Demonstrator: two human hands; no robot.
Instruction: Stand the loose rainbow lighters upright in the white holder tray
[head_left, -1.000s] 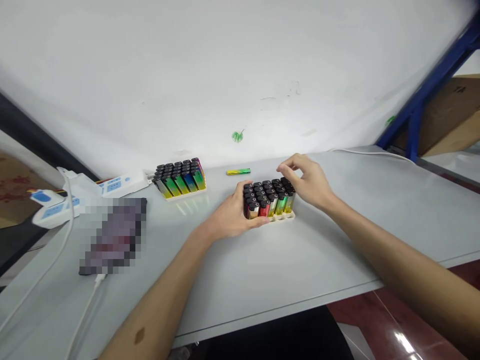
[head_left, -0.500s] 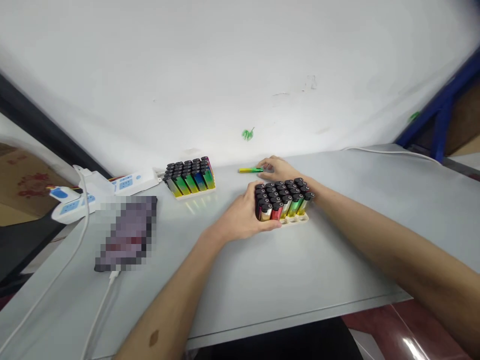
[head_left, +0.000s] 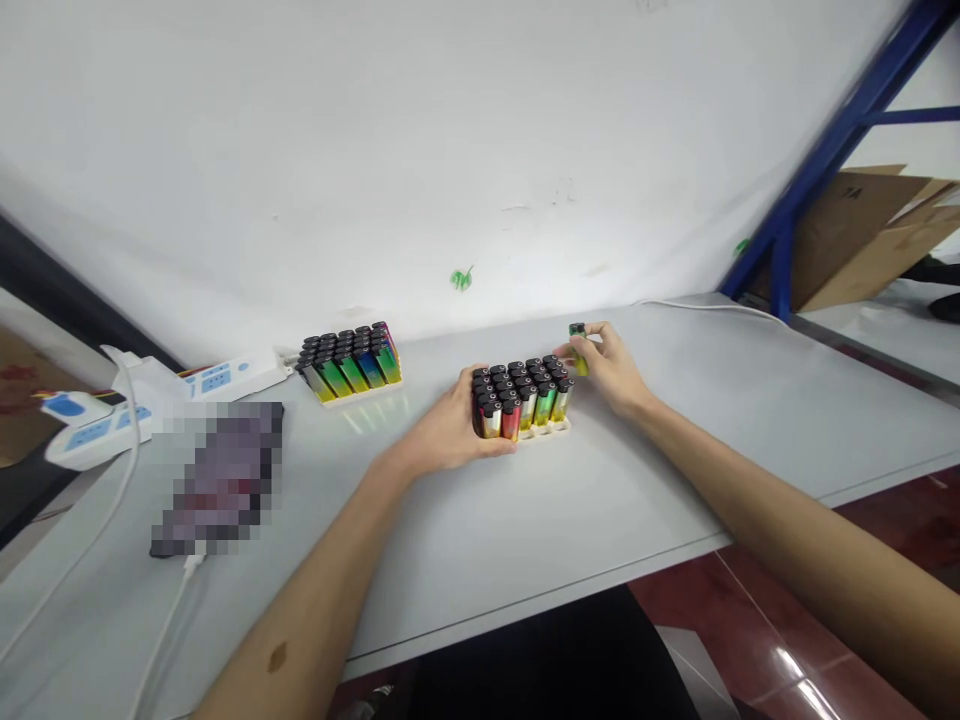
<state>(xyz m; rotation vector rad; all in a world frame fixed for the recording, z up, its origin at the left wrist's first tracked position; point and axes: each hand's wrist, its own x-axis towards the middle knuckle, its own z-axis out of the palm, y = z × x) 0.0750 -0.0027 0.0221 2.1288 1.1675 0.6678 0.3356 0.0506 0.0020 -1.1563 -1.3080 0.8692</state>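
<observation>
My left hand (head_left: pixel 448 430) is wrapped around the left end of a cream-coloured tray (head_left: pixel 556 428) of lighters, its thumb along the front edge. Rows of shiny lighters (head_left: pixel 545 408) with black tops stand upright in this tray, and several holes show along its front. Just beyond the tray's right end, my right hand (head_left: pixel 613 372) pinches a single yellow-green lighter (head_left: pixel 580 362) between thumb and fingers. That lighter is held nearly upright, black top uppermost, and looks slightly blurred.
A second tray (head_left: pixel 367 394) full of lighters stands at the back left. Farther left are a white power strip (head_left: pixel 225 376) and a pixelated phone-like object (head_left: pixel 225 470) with a white cable (head_left: pixel 169 630). A white wall (head_left: pixel 420 150) closes off the table's rear.
The lighter that lay on the table behind the tray is now raised upright in my right hand, which moved right. My left hand stays on the tray. The whole view has shifted.
</observation>
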